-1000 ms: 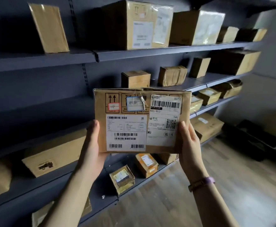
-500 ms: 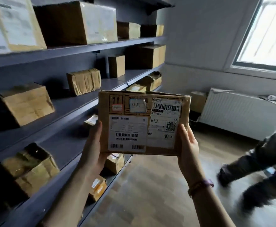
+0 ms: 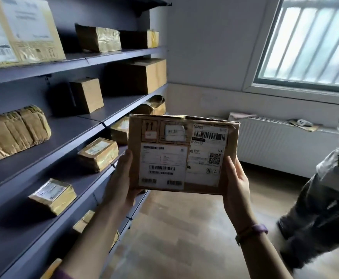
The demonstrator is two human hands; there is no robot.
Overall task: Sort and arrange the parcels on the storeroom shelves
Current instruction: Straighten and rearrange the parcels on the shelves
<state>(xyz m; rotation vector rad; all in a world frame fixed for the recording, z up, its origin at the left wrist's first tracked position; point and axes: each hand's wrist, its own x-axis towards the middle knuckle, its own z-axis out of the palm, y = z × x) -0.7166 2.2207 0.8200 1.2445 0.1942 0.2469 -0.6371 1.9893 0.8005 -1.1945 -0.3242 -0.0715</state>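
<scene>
Brown cardboard parcel (image 3: 182, 154), creased, bears two white barcode labels.

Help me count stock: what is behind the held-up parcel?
Past the left edge of the held parcel, a taped parcel on the shelf peeks out; its rest is covered.

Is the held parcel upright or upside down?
Upright: on the parcel the printed arrows point up and the shipping label reads normally.

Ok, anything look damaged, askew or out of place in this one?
The held parcel has a crumpled top edge and a small white sticker lifting at one corner. On the left shelving, one tape-wrapped bundle looks wrinkled and misshapen. Nothing is spilled.
</scene>
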